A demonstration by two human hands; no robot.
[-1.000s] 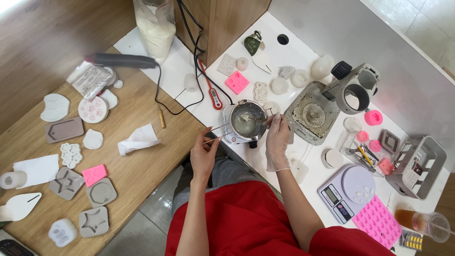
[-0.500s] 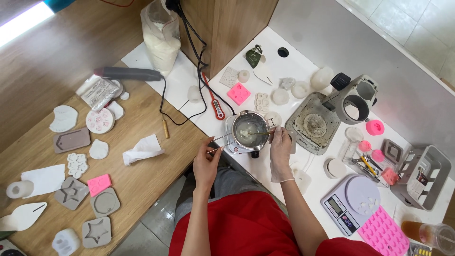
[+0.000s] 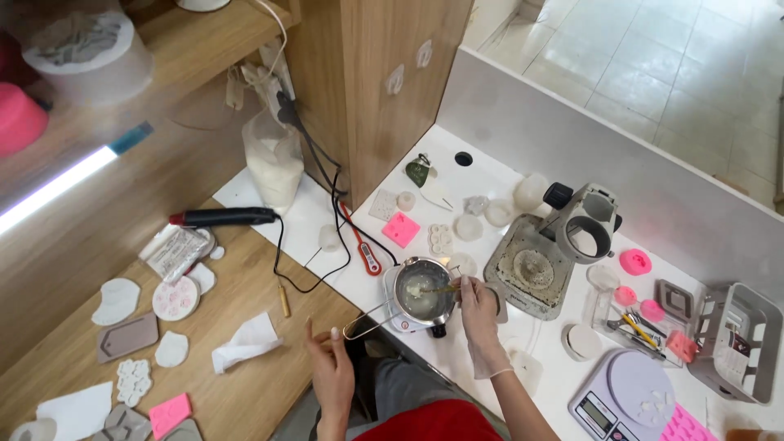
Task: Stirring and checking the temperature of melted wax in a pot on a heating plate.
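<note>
A small metal pot [image 3: 424,290] sits on a little white hot plate [image 3: 406,320] at the front edge of the white counter [image 3: 490,192], holding a pale, lumpy mix. Its thin wire handle [image 3: 365,324] runs from the pot down and to the left, out over the counter's edge. The gloved right hand [image 3: 478,321] pinches a thin stirring stick [image 3: 445,288] between its fingertips; the stick lies nearly level, its far end pointing left into the pot. The bare left hand [image 3: 329,365] hovers just below the end of the wire handle with fingers spread, holding nothing; whether a fingertip touches the wire cannot be told.

Just left of the pot lies a red probe thermometer [image 3: 362,244], and behind it a pink mould [image 3: 401,229]. To the right stands a grey microscope stand [image 3: 549,255], then a kitchen scale [image 3: 622,398]. A wooden table [image 3: 245,294] joins the counter on the left, carrying a crumpled tissue [image 3: 245,340] and flat grey and white moulds. Beyond the counter's low wall is a tiled floor [image 3: 653,65].
</note>
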